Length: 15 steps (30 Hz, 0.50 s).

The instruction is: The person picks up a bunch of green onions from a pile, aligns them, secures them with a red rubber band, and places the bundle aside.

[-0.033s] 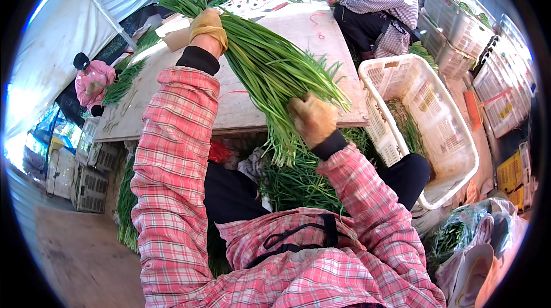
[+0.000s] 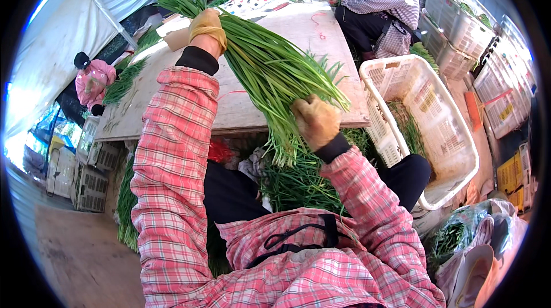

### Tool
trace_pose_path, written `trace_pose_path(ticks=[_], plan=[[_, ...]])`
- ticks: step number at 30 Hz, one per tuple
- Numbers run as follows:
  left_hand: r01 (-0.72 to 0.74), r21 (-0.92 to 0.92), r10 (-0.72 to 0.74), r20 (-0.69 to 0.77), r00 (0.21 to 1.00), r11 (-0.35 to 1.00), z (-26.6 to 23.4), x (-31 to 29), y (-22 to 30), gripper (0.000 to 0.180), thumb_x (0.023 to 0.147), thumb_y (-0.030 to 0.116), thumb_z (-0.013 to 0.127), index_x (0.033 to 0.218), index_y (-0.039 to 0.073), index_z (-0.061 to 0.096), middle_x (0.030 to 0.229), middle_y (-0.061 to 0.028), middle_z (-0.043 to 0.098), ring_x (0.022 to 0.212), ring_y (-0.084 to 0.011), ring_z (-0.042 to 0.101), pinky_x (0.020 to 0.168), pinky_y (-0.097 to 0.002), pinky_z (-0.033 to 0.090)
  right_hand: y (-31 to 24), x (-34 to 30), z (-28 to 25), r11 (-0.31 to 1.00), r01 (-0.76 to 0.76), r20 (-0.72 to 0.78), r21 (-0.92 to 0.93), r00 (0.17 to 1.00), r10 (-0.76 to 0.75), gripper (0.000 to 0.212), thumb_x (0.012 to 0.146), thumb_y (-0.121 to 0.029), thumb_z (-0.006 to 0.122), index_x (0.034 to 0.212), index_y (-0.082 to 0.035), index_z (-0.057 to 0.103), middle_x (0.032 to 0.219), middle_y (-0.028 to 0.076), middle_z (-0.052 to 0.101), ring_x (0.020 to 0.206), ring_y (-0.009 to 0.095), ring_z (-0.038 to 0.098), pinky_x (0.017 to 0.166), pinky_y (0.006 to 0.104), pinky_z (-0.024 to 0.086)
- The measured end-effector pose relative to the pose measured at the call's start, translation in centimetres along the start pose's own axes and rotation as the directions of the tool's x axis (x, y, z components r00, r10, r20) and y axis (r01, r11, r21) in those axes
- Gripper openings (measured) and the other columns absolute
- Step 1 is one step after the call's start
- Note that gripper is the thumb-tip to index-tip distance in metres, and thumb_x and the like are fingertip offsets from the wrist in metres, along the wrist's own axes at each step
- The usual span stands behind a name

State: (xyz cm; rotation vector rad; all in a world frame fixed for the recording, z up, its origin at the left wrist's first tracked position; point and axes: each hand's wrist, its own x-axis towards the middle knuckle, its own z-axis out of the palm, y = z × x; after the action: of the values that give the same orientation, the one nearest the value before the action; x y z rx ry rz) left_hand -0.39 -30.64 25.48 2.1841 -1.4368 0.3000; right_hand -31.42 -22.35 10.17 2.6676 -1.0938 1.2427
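A big bunch of garlic chives (image 2: 272,61), long flat green leaves with pale stalk ends, slants over the near edge of the board table (image 2: 155,98). My left hand (image 2: 208,28), in a tan glove, is closed round the bunch toward its far, leafy end. At the near right side of the bunch, my right hand (image 2: 317,119), in a similar soiled glove, has its fingers curled onto some stalks; the fingertips are partly hidden. Pale ends hang below the table edge, above a heap of loose chives (image 2: 301,187) between my knees.
A white plastic crate (image 2: 453,141) with some chives inside stands right of the table. One co-worker (image 2: 381,6) sits at the far right, another (image 2: 92,83) at the left. Stacked crates (image 2: 459,29) line the right side. A plastic bag of greens (image 2: 453,236) lies near right.
My right hand has shifted slightly to the right, drawing at the stalks' edge. My left hand and the bunch stay nearly in place.
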Motion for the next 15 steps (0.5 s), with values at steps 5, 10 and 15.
trace_pose_path(ticks=[5, 10, 15], plan=[[0.054, -0.037, -0.055, -0.041, 0.998, 0.998, 0.8, 1.0, -5.8, 0.024, 0.086, 0.019, 0.053, 0.095, 0.001, 0.066, 0.097, -0.0193, 0.066, 0.092, -0.0321, 0.064, 0.078, -0.0396, 0.05, 1.3, -3.8, -1.0, 0.931, 0.302, 0.121, 0.207, 0.936, -0.33, 0.013, 0.076, -0.015, 0.062, 0.071, -0.007, 0.053, 0.066, 0.009, 0.053, 0.056, 0.028, 0.055, 0.049, 0.039, 0.042], [0.052, 0.112, -0.05, -0.017, 0.999, 0.992, -2.4, -1.8, -2.3, 0.023, 0.086, 0.018, 0.053, 0.096, 0.002, 0.067, 0.098, -0.0198, 0.065, 0.094, -0.0318, 0.064, 0.077, -0.0391, 0.05, 7.3, -11.0, -2.1, 0.958, 0.262, 0.917, -0.119, 0.398, 0.004, 0.01, 0.076, -0.018, 0.059, 0.071, -0.01, 0.057, 0.067, 0.011, 0.057, 0.055, 0.028, 0.059, 0.049, 0.0395, 0.045], [0.017, 0.247, -0.013, -0.014, 1.0, 0.969, -2.2, -3.1, -0.3, 0.026, 0.088, 0.02, 0.05, 0.098, 0.002, 0.066, 0.098, -0.0193, 0.066, 0.093, -0.0314, 0.064, 0.079, -0.0389, 0.049, 3.1, -6.2, -2.4, 0.985, 0.133, 0.188, 0.11, 0.97, -0.152, 0.015, 0.084, -0.02, 0.057, 0.072, -0.011, 0.056, 0.063, 0.009, 0.054, 0.056, 0.028, 0.057, 0.047, 0.0409, 0.042]])
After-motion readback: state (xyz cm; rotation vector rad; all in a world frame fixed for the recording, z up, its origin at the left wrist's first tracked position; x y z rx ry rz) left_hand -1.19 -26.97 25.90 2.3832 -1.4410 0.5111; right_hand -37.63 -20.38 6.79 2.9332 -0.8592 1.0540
